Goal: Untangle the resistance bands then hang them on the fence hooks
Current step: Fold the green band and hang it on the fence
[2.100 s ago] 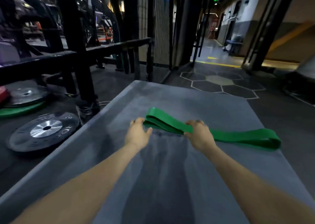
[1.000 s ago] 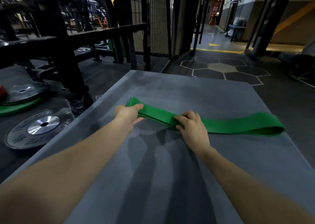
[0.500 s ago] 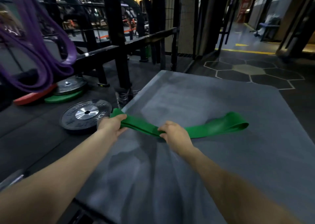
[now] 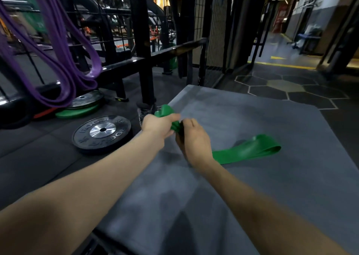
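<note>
On the mat (image 4: 252,186), bunched green band (image 4: 246,152)

We see our right hand (image 4: 194,140) hiding the green band's (image 4: 246,152) middle, and purple bands (image 4: 64,64) cut off at the top edge.

I look down on a grey mat (image 4: 242,177) over dark rubber floor (image 4: 38,167). A black weight plate (image 4: 102,133) lies flat to my left, near a black steel rack (image 4: 142,47). Hexagon-patterned tiles (image 4: 285,87) lead toward a dim corridor (image 4: 291,37) with a yellow line.
</note>
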Demonstrator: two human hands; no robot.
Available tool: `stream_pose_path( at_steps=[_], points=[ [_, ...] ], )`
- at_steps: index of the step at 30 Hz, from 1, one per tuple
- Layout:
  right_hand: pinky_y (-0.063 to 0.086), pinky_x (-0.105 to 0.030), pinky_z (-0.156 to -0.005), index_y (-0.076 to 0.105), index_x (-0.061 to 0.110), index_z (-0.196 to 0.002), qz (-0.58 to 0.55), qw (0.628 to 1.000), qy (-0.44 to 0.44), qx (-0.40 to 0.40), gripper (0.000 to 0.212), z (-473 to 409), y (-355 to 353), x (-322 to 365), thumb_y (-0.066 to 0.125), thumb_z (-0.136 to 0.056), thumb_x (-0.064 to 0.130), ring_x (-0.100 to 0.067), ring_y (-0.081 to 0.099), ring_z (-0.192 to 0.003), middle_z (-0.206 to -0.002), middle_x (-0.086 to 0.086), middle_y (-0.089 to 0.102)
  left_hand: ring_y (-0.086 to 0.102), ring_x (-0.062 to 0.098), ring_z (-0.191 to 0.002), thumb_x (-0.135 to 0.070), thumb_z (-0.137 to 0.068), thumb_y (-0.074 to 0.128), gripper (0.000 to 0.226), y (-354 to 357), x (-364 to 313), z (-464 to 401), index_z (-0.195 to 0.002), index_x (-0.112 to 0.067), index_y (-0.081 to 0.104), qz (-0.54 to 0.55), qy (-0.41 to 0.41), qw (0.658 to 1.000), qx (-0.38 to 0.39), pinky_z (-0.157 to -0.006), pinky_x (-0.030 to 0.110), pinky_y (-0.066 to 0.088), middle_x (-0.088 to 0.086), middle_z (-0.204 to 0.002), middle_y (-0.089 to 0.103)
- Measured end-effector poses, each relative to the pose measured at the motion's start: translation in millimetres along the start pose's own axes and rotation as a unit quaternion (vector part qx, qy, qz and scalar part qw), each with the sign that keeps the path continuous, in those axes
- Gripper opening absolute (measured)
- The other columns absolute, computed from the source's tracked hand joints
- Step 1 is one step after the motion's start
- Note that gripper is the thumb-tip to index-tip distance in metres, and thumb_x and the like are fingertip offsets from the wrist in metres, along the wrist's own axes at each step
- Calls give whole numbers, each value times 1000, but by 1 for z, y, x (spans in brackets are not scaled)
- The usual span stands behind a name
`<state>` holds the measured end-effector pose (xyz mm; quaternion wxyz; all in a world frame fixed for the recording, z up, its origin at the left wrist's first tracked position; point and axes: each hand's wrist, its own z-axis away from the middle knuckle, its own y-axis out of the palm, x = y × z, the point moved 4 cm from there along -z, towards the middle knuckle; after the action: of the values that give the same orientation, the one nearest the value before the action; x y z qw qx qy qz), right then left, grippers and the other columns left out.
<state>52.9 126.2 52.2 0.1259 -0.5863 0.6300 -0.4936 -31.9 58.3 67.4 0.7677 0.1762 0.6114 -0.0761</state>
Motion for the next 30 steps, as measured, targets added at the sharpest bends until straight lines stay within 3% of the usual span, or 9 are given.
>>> stream_pose_path(
  at_steps=[2,4,8,11,18,24,26,28,30],
  points=[
    [38,-40,-69,52,3,-101,-66,996,59,-27,19,-5,-15,-22,51,-90,19,-37,56,-93,-103,-18,58,62,14,-77,-16,-69,81,38,21,0,1,-100,-6,61,-46,32,993,104,-53,16,51,6,-91,63],
    [46,-41,-73,56,3,-97,-136,981,122,-67,16,-9,-34,-50,56,-87,16,-37,59,-90,-98,-18,63,57,15,-86,-29,-61,86,56,35,11,3,-106,-8,59,-175,91,967,162,-69,22,48,3,-94,60],
    [46,-32,-73,59,0,-104,-187,954,212,-98,20,-10,-64,-101,59,-87,11,-31,62,-91,-98,-15,67,48,20,-113,-21,-64,85,79,49,63,9,-129,-7,42,-339,136,919,144,-93,26,39,6,-123,46],
    [52,-40,-79,60,2,-104,-223,932,257,-126,19,-7,-78,-133,61,-87,10,-29,63,-87,-95,-12,66,41,24,-127,-21,-61,87,94,64,102,9,-138,-8,35,-376,132,906,141,-104,29,35,11,-137,36],
    [52,-46,-84,59,2,-104,-224,901,338,-156,19,6,-81,-203,62,-87,12,-33,62,-93,-98,-14,66,57,21,-105,-10,-62,84,59,98,138,-7,-114,-12,55,-338,157,912,169,-85,20,39,4,-110,59],
    [49,-38,-81,59,1,-107,-223,877,401,-141,24,27,-63,-242,63,-87,13,-33,61,-98,-105,-16,65,61,16,-97,-14,-56,83,57,110,145,-17,-106,-22,57,-267,169,925,208,-97,28,44,4,-102,66],
    [48,-35,-78,59,0,-107,-228,872,411,-136,26,31,-58,-245,64,-86,15,-32,61,-98,-104,-16,65,62,7,-92,-1,-64,82,53,108,145,-21,-111,-13,61,-264,173,926,207,-96,26,45,4,-101,66],
    [45,-32,-75,57,-1,-107,-230,868,420,-130,30,32,-55,-245,65,-86,17,-32,60,-99,-106,-16,64,60,-12,-76,-1,-67,80,51,107,144,-23,-114,-9,64,-278,182,920,206,-86,13,45,0,-98,67],
    [43,-32,-72,53,-3,-108,-231,860,434,-134,36,34,-55,-242,67,-85,20,-31,59,-98,-110,-17,62,58,-18,-67,-2,-66,81,49,108,139,-23,-112,-10,66,-290,189,916,205,-77,6,47,-2,-94,68]
  ],
)
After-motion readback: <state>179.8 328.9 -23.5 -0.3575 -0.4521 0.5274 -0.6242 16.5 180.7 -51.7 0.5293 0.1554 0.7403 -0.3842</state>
